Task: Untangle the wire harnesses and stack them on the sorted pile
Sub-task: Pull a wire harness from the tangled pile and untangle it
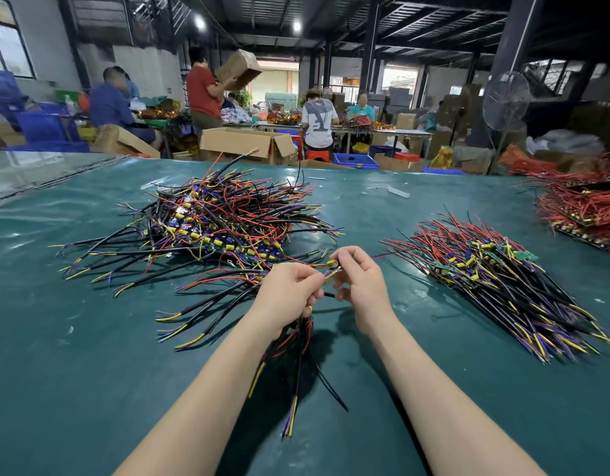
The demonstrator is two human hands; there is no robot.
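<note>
One black-red-yellow wire harness bundle (298,341) is gripped mid-frame by left hand (289,290); yellow end (332,264) seemingly pinched by right hand (362,286) for separating.

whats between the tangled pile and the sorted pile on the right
Head view: mostly bare green table cover, and nearer the person the left hand and right hand, both pinching a harness over that gap.

Over a green table (90,372), the left hand (286,293) grips a bundle of wires (296,359) while the right hand (362,283) pinches a small yellow part (332,264). A tangled pile (221,218) lies ahead, a sorted pile (495,280) to the right.
</note>
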